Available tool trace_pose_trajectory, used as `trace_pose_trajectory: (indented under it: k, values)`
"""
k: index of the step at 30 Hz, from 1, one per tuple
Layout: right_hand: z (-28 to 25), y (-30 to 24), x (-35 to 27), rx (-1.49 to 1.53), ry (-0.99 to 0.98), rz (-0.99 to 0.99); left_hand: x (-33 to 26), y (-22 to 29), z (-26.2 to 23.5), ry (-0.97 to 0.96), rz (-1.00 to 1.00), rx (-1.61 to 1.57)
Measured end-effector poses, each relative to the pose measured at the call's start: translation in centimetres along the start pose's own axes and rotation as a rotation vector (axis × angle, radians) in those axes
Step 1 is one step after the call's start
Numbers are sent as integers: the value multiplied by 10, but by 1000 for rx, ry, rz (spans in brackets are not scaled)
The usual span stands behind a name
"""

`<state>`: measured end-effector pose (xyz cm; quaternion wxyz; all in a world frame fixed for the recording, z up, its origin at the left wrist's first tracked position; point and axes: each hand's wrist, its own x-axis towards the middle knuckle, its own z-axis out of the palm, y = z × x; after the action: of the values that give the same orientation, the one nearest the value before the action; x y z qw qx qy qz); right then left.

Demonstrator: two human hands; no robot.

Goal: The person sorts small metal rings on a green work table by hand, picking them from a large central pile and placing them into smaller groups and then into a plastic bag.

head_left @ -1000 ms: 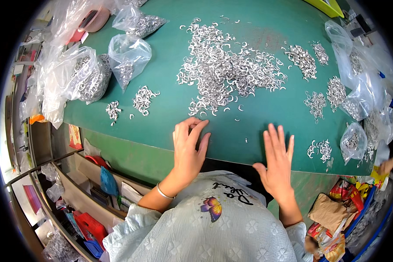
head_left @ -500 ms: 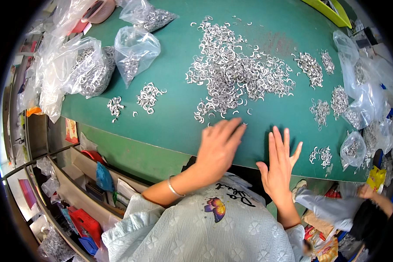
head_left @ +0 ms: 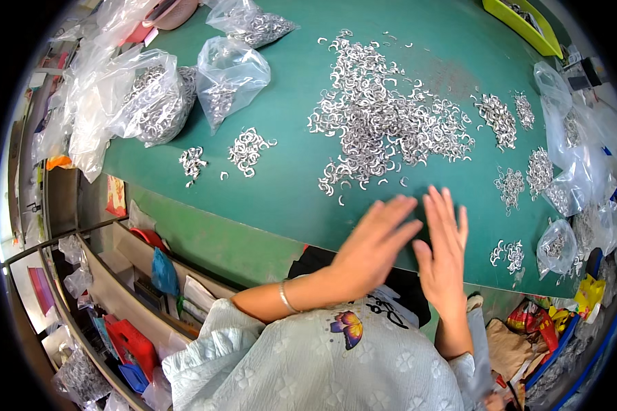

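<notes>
A green table carries silvery curved pieces (one broad heap, several small piles) and clear bags.

Table: green
Pieces: silvery
Tray: lime
Bracelet: silver
Shirt: pale blue-grey, clover-patterned
Butterfly: orange, yellow, purple

From here I see a red plastic item and a blue bag in the shelving at left, a pink bowl far left, a lime-yellow bin far right, and a brown paper bag lower right.
</notes>
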<state>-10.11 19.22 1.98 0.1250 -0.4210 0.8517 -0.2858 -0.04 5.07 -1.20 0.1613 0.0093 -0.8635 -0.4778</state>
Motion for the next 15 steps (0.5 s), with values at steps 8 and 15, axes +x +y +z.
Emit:
trace_pose_trajectory:
  k: [8, 15]
  values:
    - [41, -26, 57, -129, -127, -178, -4, -27, -52, 85, -264, 431]
    - [11, -21, 14, -155, -390, -149, -8, -35, -59, 229, -254, 400]
